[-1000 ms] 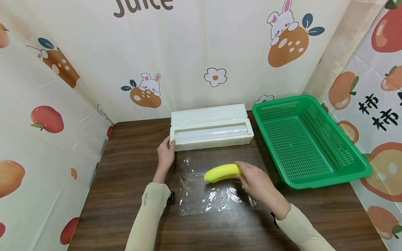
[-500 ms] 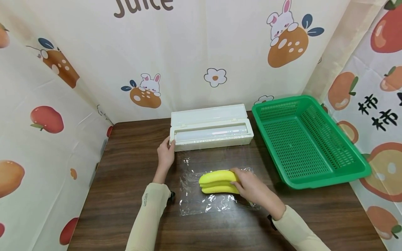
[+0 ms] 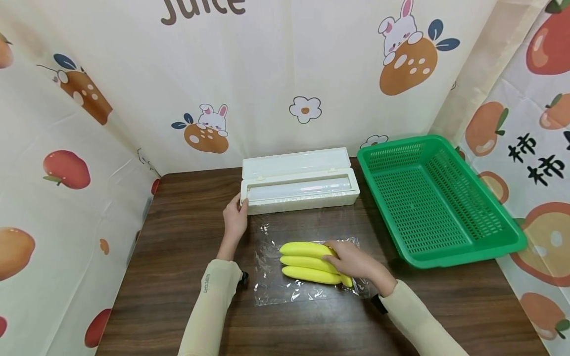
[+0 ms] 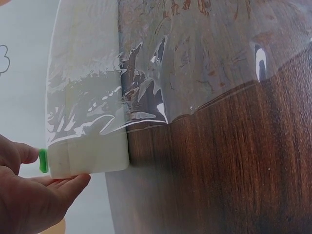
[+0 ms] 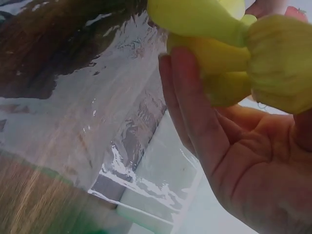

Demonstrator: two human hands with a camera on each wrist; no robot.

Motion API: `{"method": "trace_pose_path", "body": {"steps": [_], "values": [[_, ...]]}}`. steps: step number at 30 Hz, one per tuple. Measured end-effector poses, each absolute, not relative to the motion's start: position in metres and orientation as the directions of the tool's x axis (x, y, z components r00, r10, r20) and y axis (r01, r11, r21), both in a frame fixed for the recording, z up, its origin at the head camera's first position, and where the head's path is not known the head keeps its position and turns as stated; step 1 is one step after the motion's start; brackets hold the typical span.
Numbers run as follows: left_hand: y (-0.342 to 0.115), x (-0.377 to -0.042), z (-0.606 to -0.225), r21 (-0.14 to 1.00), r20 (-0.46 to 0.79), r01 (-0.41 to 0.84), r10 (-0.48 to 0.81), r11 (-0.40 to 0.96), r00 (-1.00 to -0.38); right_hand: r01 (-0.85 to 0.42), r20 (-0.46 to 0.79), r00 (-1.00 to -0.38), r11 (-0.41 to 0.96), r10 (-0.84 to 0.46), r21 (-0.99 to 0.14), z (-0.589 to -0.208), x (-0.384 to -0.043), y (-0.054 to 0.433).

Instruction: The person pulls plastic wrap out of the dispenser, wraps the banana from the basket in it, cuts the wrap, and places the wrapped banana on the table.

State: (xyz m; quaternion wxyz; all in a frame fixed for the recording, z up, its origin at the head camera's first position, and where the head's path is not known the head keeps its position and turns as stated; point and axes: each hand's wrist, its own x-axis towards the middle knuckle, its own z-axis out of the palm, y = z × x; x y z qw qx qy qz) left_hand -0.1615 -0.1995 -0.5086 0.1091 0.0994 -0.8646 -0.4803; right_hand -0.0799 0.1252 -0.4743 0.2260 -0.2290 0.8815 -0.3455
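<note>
Bananas (image 3: 307,263) show a broader side than a second ago: left of center, the left hand (image 3: 235,217) clamps fingers on a white box (image 3: 296,164); lower center, over clear film (image 3: 272,289), fingers of the right hand (image 3: 354,258) grip the bunch.

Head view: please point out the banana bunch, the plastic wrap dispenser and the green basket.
Banana bunch (image 3: 307,263): head view, on the side of its middle fruit.
Plastic wrap dispenser (image 3: 296,164): head view, on its opened lid.
Green basket (image 3: 467,255): head view, on its near rim.
</note>
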Motion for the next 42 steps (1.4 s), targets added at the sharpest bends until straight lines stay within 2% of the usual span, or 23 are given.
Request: {"method": "trace_pose_path", "body": {"steps": [8, 17, 27, 35, 42], "values": [[-0.200, -0.161, -0.507, 0.850, 0.096, -0.062, -0.270, 0.523, -0.958, -0.192, -0.332, -0.732, 0.648, -0.595, -0.737, -0.475, -0.094, 0.123], [-0.201, -0.162, -0.508, 0.849, 0.089, -0.066, -0.265, 0.524, -0.960, -0.110, -0.398, -0.770, 0.719, -0.498, -0.687, -0.465, -0.097, 0.122], [-0.202, -0.164, -0.510, 0.851, 0.078, -0.074, -0.265, 0.521, -0.961, -0.152, -0.294, -0.839, 0.717, -0.457, -0.680, -0.457, -0.081, 0.128], [-0.202, -0.167, -0.507, 0.812, 0.077, -0.110, -0.291, 0.573, -0.954, -0.256, -0.109, -0.906, 0.734, -0.410, -0.629, -0.453, -0.054, 0.141], [-0.201, -0.164, -0.497, 0.785, 0.077, -0.100, -0.257, 0.611, -0.963, -0.267, -0.051, -0.919, 0.710, -0.392, -0.651, -0.460, -0.035, 0.152]]}}
